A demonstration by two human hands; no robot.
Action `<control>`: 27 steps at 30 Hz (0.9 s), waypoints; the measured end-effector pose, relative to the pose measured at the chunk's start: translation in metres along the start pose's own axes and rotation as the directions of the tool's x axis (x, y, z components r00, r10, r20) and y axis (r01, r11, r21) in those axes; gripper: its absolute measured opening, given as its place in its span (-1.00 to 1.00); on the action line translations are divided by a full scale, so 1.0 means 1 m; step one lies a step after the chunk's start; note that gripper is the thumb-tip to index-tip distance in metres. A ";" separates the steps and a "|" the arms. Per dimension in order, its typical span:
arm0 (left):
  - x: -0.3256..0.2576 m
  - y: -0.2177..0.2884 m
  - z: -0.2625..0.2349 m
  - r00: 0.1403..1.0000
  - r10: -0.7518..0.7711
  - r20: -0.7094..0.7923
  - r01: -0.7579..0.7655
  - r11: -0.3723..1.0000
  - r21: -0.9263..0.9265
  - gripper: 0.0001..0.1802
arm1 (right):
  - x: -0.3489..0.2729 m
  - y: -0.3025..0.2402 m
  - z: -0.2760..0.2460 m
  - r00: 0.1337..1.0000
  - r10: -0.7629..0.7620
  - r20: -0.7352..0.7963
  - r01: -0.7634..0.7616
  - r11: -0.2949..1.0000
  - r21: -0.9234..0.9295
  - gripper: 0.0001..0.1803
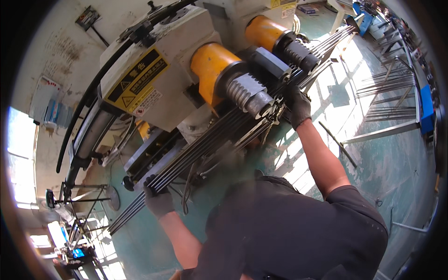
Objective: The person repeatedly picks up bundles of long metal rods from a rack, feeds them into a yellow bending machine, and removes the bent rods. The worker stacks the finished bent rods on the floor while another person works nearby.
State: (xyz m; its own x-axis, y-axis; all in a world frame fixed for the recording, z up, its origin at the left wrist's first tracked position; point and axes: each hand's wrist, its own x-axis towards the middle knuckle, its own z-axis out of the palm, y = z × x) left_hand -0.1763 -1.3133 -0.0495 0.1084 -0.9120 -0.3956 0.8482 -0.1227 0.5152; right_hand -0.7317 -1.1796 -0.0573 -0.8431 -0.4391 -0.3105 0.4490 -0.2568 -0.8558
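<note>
A bundle of long thin metal rods (184,161) runs slantwise from the lower left to the upper right, along the front of a large machine. Toward the lower left end, my left hand (159,201), in a grey glove with dark fingertips, is closed round the rods. My right hand (300,108), also gloved, grips the bundle farther up, beside the machine's ridged steel rollers (254,95); its fingertips are partly lost in shadow. Above the rods, two orange cylindrical housings (214,65) carry the rollers.
The machine's pale body (163,102) bears a yellow and black warning label (136,77). At right, a metal rack (382,133) holds several rods, and one loose bar (338,144) lies on the green floor (373,186). A tripod-like stand (84,224) is at lower left.
</note>
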 end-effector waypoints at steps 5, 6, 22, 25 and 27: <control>-0.008 -0.009 0.002 0.996 0.069 -0.060 -0.064 0.995 0.079 -0.69 | 0.002 0.032 -0.045 0.989 0.118 -0.094 -0.129 0.986 -0.111 -0.56; -0.013 -0.015 0.007 0.996 0.079 -0.045 -0.074 0.992 0.101 -0.69 | 0.004 0.040 -0.056 0.985 0.142 -0.093 -0.153 0.980 -0.126 -0.56; -0.049 -0.065 0.041 0.986 -0.157 0.055 0.154 0.987 0.045 -0.66 | -0.084 0.123 -0.043 0.942 0.323 0.090 -0.288 0.917 -0.278 -0.62; -0.053 -0.050 0.026 0.955 -0.218 0.202 0.225 0.974 -0.012 -0.47 | -0.120 0.133 -0.042 0.915 0.380 0.136 -0.301 0.868 -0.395 -0.59; -0.059 -0.031 0.023 0.923 -0.234 0.305 0.259 0.965 -0.042 -0.37 | -0.138 0.140 -0.049 0.895 0.422 0.145 -0.323 0.838 -0.440 -0.59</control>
State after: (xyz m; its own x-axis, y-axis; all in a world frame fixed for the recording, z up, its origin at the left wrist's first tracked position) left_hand -0.2206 -1.2647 -0.0244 -0.2569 -0.9326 -0.2537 0.8686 -0.3379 0.3626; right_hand -0.5669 -1.1126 -0.1548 -0.5222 -0.6265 -0.5786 0.5181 0.3059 -0.7988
